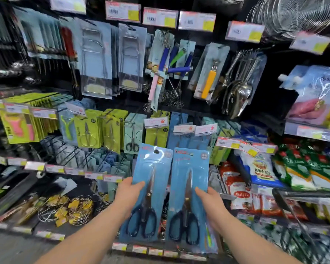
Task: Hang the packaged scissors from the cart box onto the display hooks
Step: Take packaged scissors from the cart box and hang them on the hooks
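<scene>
Two blue blister packs of black-handled scissors are held up side by side in front of the display. My left hand (128, 195) grips the left pack (151, 180) at its left edge, thumb across the front. My right hand (210, 202) grips the right pack (189, 187) at its right edge, with further packs stacked behind it. Each pack has a hang hole at its top. Just above them, hooks (185, 128) carry blue packaged scissors behind price tags. The cart box is out of view.
Pegboard hooks hold green scissor packs (88, 132), tongs packs (95, 61), whisks (168, 60) and spoons (238, 86). Food bags (261, 168) fill shelves at right. A cart handle (286, 195) and wire basket stand at lower right. Price-tag rails run below.
</scene>
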